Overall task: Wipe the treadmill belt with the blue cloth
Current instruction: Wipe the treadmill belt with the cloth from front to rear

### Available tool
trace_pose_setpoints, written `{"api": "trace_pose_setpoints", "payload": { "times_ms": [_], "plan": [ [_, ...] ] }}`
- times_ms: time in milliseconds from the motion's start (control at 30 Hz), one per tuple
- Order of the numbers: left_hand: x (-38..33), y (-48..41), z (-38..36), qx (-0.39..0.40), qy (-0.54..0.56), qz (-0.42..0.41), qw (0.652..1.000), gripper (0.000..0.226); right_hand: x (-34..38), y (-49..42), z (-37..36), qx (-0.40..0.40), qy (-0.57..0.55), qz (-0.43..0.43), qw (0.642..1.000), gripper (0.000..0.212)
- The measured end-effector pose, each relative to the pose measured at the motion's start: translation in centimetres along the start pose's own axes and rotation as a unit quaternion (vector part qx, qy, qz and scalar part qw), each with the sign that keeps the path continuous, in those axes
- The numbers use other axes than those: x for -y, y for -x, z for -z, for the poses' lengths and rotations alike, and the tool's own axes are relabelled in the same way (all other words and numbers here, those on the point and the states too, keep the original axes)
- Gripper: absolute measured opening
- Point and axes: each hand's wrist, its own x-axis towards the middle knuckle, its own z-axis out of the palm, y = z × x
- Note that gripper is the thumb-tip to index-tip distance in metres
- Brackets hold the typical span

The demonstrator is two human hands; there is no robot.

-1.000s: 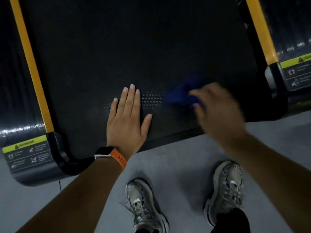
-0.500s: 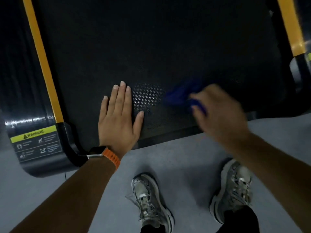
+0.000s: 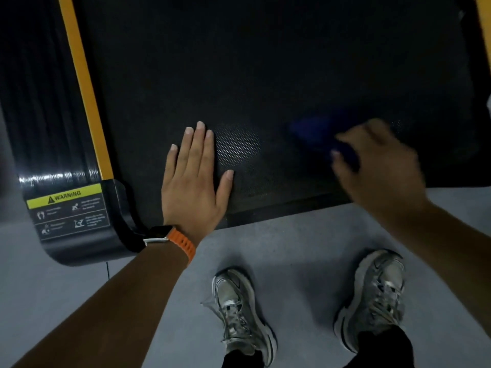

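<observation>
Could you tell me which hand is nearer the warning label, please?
Left. The left hand lies flat on the belt right of the label; the right hand grips the cloth farther right.

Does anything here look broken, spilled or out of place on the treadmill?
Nothing stands out. The left hand lies flat on the treadmill belt; the right hand, blurred, holds the blue cloth against it.

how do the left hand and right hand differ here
The left hand lies flat on the treadmill belt, fingers straight; the right hand grips the blue cloth. The left hand is sharp, the right hand blurred. Only the left wrist wears a watch. Both are at the belt's near end.
</observation>
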Motion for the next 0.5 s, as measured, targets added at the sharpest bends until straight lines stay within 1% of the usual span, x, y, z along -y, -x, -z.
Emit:
{"api": "trace_pose_setpoints", "payload": {
  "times_ms": [67, 100, 133, 167, 233, 300, 367, 400, 433, 500],
  "plan": [
    [0.3, 0.3, 0.0, -0.012, 0.007, 0.027, 1.000, 0.069, 0.3, 0.6, -0.2, -0.051, 0.003, -0.091, 0.995, 0.022],
    [0.8, 0.5, 0.0, -0.018, 0.009, 0.042, 0.999, 0.068, 2.1, 0.8, -1.1, -0.062, 0.004, -0.110, 0.992, 0.022],
    [1.5, 0.9, 0.0, -0.022, 0.009, 0.057, 0.998, 0.067, 4.8, 0.8, -2.2, -0.060, -0.007, -0.105, 0.993, 0.022],
    [2.3, 1.3, 0.1, -0.023, 0.008, 0.069, 0.997, 0.066, 7.9, 0.7, -3.5, -0.050, -0.024, -0.077, 0.995, 0.021],
    [3.9, 1.9, 0.2, -0.017, -0.003, 0.076, 0.997, 0.066, 13.4, 0.5, -6.1, -0.026, -0.044, 0.010, 0.999, 0.017],
    [4.8, 2.4, 0.4, -0.009, -0.010, 0.069, 0.998, 0.067, 15.8, -0.1, -7.0, -0.007, -0.063, 0.092, 0.994, 0.016],
    [4.9, 2.5, 0.4, -0.006, -0.007, 0.063, 0.998, 0.067, 13.8, -0.4, -6.0, 0.027, -0.051, 0.141, 0.988, 0.016],
    [4.8, 2.5, 0.4, -0.006, -0.004, 0.065, 0.998, 0.067, 11.9, -0.2, -5.0, 0.045, -0.035, 0.138, 0.989, 0.017],
    [4.7, 2.5, 0.3, -0.010, -0.003, 0.068, 0.998, 0.067, 9.6, 0.0, -4.0, 0.053, -0.023, 0.113, 0.992, 0.017],
    [4.6, 2.5, 0.2, -0.018, -0.002, 0.076, 0.997, 0.067, 5.5, 0.7, -1.9, 0.037, -0.016, 0.019, 0.999, 0.021]
  ]
}}
